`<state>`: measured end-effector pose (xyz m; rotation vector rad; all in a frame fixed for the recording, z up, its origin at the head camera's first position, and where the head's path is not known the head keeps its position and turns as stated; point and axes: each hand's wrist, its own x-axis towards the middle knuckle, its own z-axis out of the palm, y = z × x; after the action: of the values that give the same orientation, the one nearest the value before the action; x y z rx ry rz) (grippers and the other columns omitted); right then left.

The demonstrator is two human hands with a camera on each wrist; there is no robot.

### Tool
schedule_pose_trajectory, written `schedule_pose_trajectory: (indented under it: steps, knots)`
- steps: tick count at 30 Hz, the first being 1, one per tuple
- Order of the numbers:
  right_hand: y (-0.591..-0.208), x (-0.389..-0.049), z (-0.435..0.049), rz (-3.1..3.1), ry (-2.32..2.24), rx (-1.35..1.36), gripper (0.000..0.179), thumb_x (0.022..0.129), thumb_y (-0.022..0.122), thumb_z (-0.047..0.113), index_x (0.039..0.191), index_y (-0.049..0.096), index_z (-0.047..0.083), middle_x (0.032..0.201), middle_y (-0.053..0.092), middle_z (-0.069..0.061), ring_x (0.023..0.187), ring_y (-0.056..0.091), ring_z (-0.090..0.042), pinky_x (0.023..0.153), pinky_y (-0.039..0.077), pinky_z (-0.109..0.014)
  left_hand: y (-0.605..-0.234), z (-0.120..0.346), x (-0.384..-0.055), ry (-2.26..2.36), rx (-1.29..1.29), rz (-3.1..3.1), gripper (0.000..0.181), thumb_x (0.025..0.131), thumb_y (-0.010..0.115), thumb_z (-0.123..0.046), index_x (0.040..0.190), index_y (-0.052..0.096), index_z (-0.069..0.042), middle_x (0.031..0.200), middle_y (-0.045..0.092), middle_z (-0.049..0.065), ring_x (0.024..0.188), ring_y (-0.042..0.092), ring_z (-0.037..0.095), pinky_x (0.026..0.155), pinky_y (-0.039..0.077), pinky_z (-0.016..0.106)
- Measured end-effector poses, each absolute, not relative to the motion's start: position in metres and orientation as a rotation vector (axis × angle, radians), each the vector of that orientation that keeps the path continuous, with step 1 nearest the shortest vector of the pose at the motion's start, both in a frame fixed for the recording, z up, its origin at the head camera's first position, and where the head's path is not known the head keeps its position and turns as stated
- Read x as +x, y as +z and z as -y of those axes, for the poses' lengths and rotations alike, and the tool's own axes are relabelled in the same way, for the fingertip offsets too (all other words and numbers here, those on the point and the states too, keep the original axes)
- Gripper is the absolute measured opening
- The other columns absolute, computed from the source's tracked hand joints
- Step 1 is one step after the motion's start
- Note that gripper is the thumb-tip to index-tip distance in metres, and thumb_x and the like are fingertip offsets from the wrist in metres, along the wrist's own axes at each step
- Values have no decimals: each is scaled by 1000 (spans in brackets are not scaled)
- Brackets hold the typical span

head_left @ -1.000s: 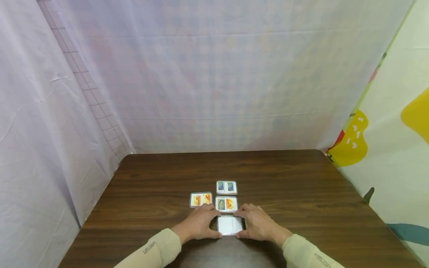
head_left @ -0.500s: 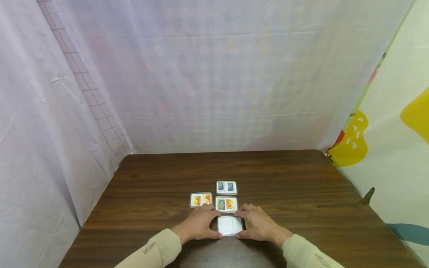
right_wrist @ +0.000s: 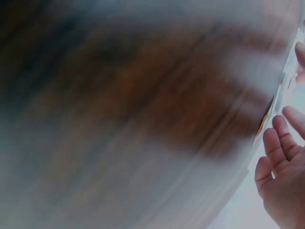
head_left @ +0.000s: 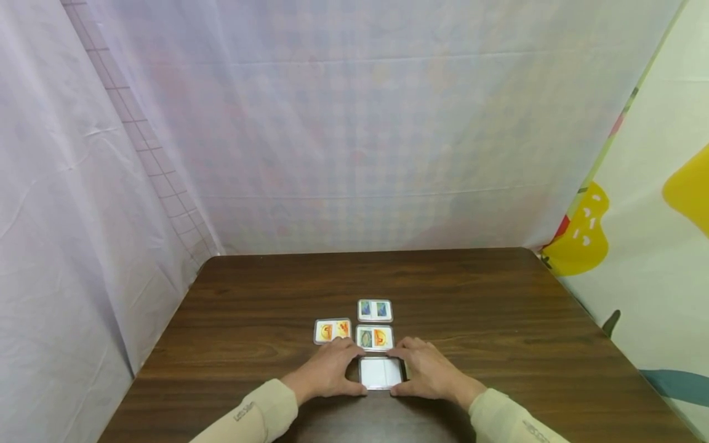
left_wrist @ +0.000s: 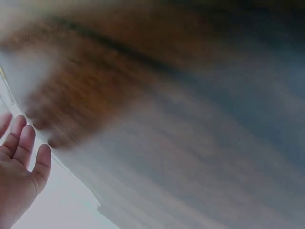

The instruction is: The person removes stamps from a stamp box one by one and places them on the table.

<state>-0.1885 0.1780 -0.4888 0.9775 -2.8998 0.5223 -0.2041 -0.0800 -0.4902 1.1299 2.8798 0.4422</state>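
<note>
In the head view, a white card in a clear case [head_left: 380,373] lies flat near the front of the table, a thin line down its middle. My left hand [head_left: 328,369] holds its left end, thumb at the near corner and forefinger at the far one. The right hand [head_left: 428,371] grips the right end in the same way. Just beyond lies a picture card with a green and an orange picture [head_left: 374,338]. Behind that is a card with two blue-green pictures [head_left: 374,311]. An orange-pictured card [head_left: 332,331] lies to the left, partly behind my left fingers.
The cards lie on a dark brown wooden table [head_left: 471,295] with rounded far corners. A pale checked curtain [head_left: 354,135] hangs behind it. White cloth [head_left: 50,215] hangs on the left, and a printed cloth [head_left: 637,277] on the right.
</note>
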Motion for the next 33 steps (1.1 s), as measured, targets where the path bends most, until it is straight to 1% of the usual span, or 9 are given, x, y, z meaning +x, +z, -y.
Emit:
schedule_pose_trajectory:
  steps: [6, 13, 16, 18, 21, 26, 33]
  knots:
    - [-485, -190, -182, 2917, 572, 952, 69, 74, 79, 54, 126, 66, 9, 115, 60, -4, 105, 56, -25, 93, 43, -52, -483, 84, -204, 516, 1028, -2880, 64, 79, 74, -58, 126, 63, -17, 120, 59, -1, 115, 54, 20, 100, 43, 44]
    - [-482, -193, -184, 2910, 601, 925, 60, 80, 76, 50, 124, 67, 11, 115, 60, -3, 107, 56, -24, 94, 43, -52, -475, 87, -206, 601, 992, -2878, 60, 84, 74, -51, 128, 63, -12, 130, 57, 7, 122, 52, 27, 104, 39, 51]
    - [-480, -195, -185, 2910, 622, 913, 58, 83, 75, 48, 125, 67, 9, 116, 59, -3, 109, 56, -25, 94, 43, -54, -473, 88, -207, 630, 1002, -2882, 59, 85, 74, -48, 129, 62, -10, 127, 58, 8, 120, 53, 27, 103, 40, 51]
    - [-478, -197, -186, 2907, 618, 913, 57, 84, 75, 47, 125, 66, 8, 117, 60, -4, 110, 56, -26, 94, 43, -54, -473, 88, -209, 648, 1016, -2890, 58, 85, 74, -46, 128, 63, -9, 122, 59, 7, 115, 55, 25, 100, 42, 49]
    - [-477, -200, -187, 2902, 616, 915, 56, 85, 75, 44, 125, 66, 7, 118, 60, -6, 111, 56, -28, 94, 43, -54, -474, 90, -214, 671, 1036, -2915, 56, 85, 75, -44, 126, 63, -8, 118, 59, 6, 112, 56, 24, 98, 43, 48]
    - [-475, -206, -188, 2916, 621, 907, 55, 85, 75, 41, 126, 65, 6, 122, 59, -8, 113, 55, -31, 98, 41, -56, -477, 91, -223, 690, 1045, -2961, 53, 83, 76, -42, 124, 65, -9, 119, 60, 6, 113, 56, 25, 99, 43, 48]
    - [-474, -215, -190, 2911, 615, 901, 55, 85, 75, 40, 127, 65, 4, 120, 60, -10, 112, 56, -32, 97, 41, -56, -476, 93, -233, 734, 1029, -2940, 55, 83, 77, -39, 125, 63, -7, 117, 59, 8, 110, 53, 26, 97, 41, 48]
